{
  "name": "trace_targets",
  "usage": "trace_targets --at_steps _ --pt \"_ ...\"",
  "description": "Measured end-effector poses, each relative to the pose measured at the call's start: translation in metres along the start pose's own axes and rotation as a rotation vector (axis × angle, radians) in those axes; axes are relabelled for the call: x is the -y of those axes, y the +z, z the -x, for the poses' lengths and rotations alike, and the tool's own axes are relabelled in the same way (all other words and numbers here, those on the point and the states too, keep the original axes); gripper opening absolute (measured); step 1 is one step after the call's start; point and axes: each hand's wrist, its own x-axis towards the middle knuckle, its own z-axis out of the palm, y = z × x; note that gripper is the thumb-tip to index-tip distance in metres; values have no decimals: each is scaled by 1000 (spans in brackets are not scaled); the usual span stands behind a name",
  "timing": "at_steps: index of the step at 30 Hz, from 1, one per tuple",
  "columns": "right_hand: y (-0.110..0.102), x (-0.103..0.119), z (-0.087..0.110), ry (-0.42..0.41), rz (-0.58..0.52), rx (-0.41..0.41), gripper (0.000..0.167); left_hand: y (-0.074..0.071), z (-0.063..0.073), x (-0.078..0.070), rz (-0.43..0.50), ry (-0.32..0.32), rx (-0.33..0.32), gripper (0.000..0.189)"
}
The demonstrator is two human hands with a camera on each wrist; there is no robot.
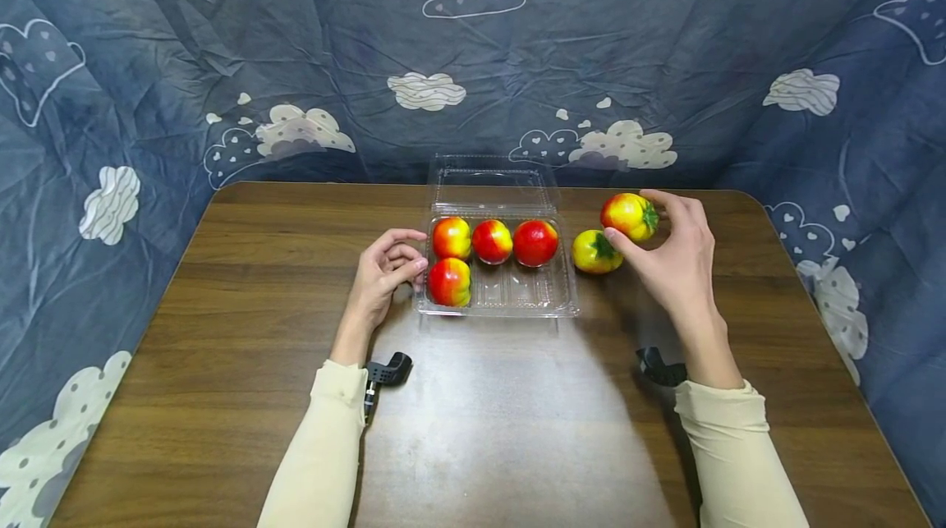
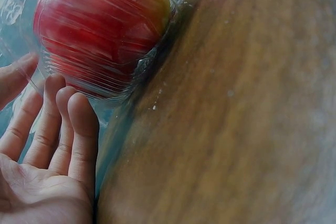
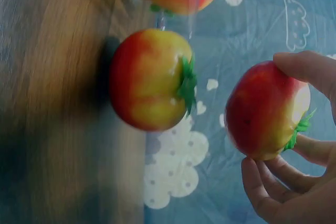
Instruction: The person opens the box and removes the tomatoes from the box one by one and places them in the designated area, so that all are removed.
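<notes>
My right hand (image 1: 681, 253) holds a red-and-yellow tomato (image 1: 625, 214) with a green leafy top between thumb and fingers, raised in the right wrist view. Below and left of it, a yellower tomato (image 1: 595, 253) sits on the table beside the clear plastic container (image 1: 517, 316). Inside this container, three tomatoes (image 1: 492, 241) fill the back row and one tomato (image 1: 449, 282) sits at front left. My left hand (image 1: 383, 277) is at the container's left side, its relaxed fingertips (image 2: 83, 111) right at the clear wall near the front-left tomato.
The container's clear lid (image 1: 493, 183) is folded back toward the rear edge of the brown wooden table (image 1: 296, 265). A blue cloth (image 1: 473, 60) with cloud patterns hangs behind and around the table. Each wrist carries a black camera mount (image 1: 392, 369).
</notes>
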Motion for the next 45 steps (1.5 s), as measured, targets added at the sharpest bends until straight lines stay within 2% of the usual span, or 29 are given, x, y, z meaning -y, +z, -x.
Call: trace_targets --at_steps 13,30,37,45 --pt "-8 -32 -7 136 51 19 70 -1 0 0 5 0 3 41" --pt "-3 -56 -8 227 140 159 70 1 1 -2 9 -2 4 41" --pt "2 -67 -6 237 168 200 71 1 0 -1 5 1 7 41" --pt "6 -74 -6 200 172 210 72 0 0 -1 6 5 8 41"
